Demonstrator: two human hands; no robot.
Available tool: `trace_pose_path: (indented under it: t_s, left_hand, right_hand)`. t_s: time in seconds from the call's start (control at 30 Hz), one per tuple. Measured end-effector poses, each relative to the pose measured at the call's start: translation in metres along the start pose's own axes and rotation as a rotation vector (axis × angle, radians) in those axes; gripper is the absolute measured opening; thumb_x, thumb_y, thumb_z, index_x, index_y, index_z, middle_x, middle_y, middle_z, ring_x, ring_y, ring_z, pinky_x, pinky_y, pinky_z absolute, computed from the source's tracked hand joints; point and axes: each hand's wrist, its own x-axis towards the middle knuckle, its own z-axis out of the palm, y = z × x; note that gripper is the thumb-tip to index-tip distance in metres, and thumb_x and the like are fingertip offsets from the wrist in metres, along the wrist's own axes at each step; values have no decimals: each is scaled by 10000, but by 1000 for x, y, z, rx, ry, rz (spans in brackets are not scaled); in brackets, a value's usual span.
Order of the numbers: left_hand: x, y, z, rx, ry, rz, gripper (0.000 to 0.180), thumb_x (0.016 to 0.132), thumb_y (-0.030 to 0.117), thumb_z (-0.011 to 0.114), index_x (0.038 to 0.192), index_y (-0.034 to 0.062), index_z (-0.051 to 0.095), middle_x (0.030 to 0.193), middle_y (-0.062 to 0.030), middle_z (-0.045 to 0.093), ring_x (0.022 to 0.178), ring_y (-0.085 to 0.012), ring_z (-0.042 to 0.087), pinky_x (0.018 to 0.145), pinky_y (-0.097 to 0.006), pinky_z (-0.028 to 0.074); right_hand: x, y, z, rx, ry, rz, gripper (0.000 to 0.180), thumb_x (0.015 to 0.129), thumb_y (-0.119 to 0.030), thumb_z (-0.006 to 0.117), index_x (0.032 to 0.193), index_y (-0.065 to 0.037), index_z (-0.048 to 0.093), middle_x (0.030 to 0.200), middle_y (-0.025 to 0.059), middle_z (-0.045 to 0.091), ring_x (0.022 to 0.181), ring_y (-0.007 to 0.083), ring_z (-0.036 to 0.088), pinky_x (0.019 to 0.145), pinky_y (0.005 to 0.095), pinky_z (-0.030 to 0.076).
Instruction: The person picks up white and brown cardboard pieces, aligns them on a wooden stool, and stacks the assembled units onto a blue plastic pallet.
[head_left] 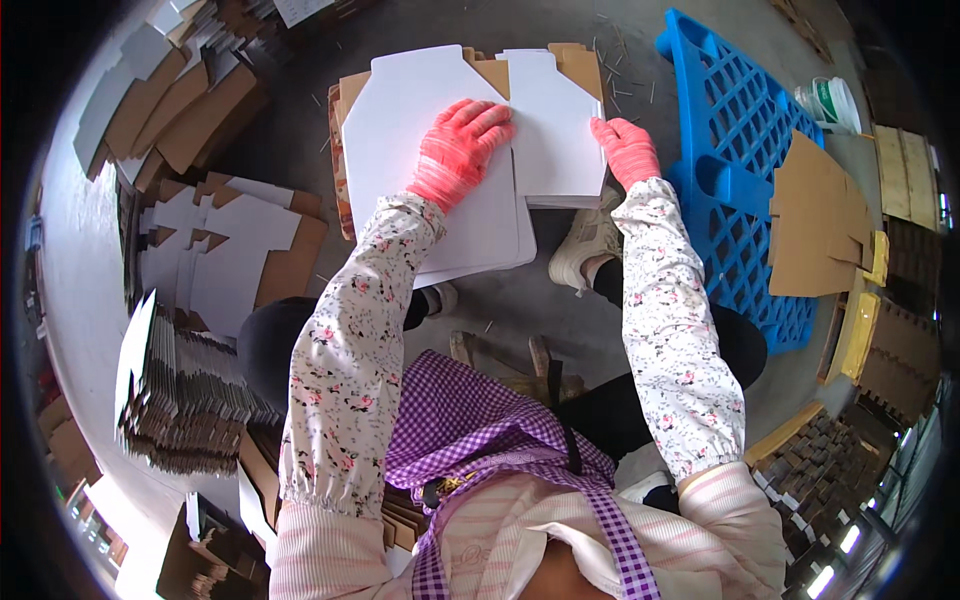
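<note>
My left hand (463,150), in a pink-red glove, rests palm down with fingers outstretched on a white-faced, die-cut cardboard sheet (500,225). This sheet tops a low stack in front of me. A narrower white panel (558,135) adjoins its right side, with a slit between them; I cannot tell whether they are one piece. At that panel's right edge, my right hand (628,152), gloved the same, is closed with its fingertips at the rim. Brown cardboard (578,68) shows beyond the white faces.
A blue plastic pallet (735,190) leans to the right, with a brown cardboard piece (820,215) against it. Stacked die-cut sheets (245,240) and a tall pile of folded cardboard (190,390) stand at left. A white-and-green bucket (832,103) sits at far right.
</note>
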Motion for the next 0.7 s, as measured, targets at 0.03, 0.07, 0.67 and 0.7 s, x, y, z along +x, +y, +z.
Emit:
trace_pose_path:
  t_s: [0.03, 0.07, 0.67, 0.7]
  left_hand:
    - [-1, -1, -1, 1, -13, -7, 320, 732, 23, 529, 1033, 104, 606, 1151, -73, 570, 1096, -270, 510, 971, -404, 380]
    - [-2, -2, -2, 2, -25, -14, 315, 738, 25, 528, 1035, 99, 602, 1157, -75, 567, 1102, -269, 507, 980, -404, 372]
    - [-8, -9, 3, -23, 31, 5, 284, 724, 44, 515, 1001, 78, 569, 1155, -109, 554, 1093, -285, 509, 960, -414, 380]
    - [-12, -11, -4, -7, 12, -8, 299, 719, 41, 515, 1012, 74, 568, 1159, -106, 551, 1096, -285, 505, 962, -412, 379]
  right_hand:
    - [-1, -4, 1, -27, 34, -20, 397, 809, -444, 583, 810, -48, 616, 753, 151, 591, 719, 297, 525, 681, 368, 426]
    - [-2, -9, 3, -55, 69, -40, 386, 816, -424, 589, 770, -40, 605, 692, 138, 565, 652, 265, 475, 643, 359, 413]
    - [-35, -35, -41, -402, 203, -197, 361, 751, -434, 636, 892, -103, 620, 955, 136, 615, 947, 319, 557, 830, 415, 432]
    - [-54, -42, -64, -542, 440, -348, 385, 708, -395, 679, 964, -120, 593, 984, 109, 595, 964, 300, 535, 829, 410, 418]
